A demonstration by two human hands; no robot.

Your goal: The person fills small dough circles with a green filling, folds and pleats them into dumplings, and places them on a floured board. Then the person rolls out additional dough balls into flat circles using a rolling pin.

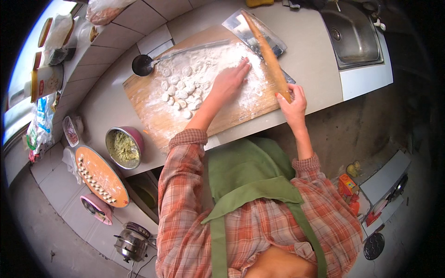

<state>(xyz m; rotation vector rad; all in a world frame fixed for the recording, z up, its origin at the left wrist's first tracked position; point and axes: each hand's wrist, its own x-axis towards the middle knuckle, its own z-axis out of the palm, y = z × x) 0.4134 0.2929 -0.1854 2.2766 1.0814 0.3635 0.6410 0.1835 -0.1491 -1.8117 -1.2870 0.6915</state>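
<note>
My left hand (231, 81) lies on the white flour (222, 57) spread over a wooden board (222, 121), its fingers stretched out toward the upper right. In my right hand (294, 100) is one end of a long wooden rolling pin (267, 52), slanting up and left over the board's right side. Several small floured dough pieces (181, 93) sit on the board, left of my left hand. Partly beneath the rolling pin, a flat bag or sheet of clear plastic (240, 26) overlaps the board's upper right corner.
A dark ladle (142, 65) rests at the board's upper left edge. Left are a metal bowl of greenish filling (124, 146) and an orange oval tray (104, 166) with a row of small dumplings. A steel sink (358, 34) is at upper right, a steel pot (131, 245) lower left.
</note>
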